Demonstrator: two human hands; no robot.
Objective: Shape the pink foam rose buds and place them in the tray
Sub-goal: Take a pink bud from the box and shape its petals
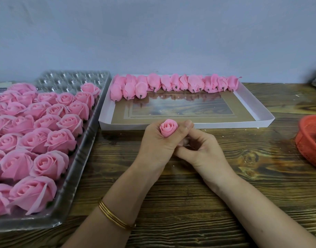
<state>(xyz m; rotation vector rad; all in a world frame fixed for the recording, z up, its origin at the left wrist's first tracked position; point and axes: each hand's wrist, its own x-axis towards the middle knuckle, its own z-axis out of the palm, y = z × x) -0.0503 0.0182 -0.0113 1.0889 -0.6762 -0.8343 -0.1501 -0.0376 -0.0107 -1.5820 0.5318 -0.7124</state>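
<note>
pink foam rose bud (168, 127) may get creased or come unrolled, i think, if the left hand (159, 142) squeezes the soft petals too hard, or if the right hand (203, 153) lets the base slip. the bud is just at 6 o'clock from the white cardboard tray (207, 125). its head rises out of the left fingers (153, 130) curled around it, and the right fingertips (193, 138) seem to pinch its hidden base from 4 o'clock.
</note>
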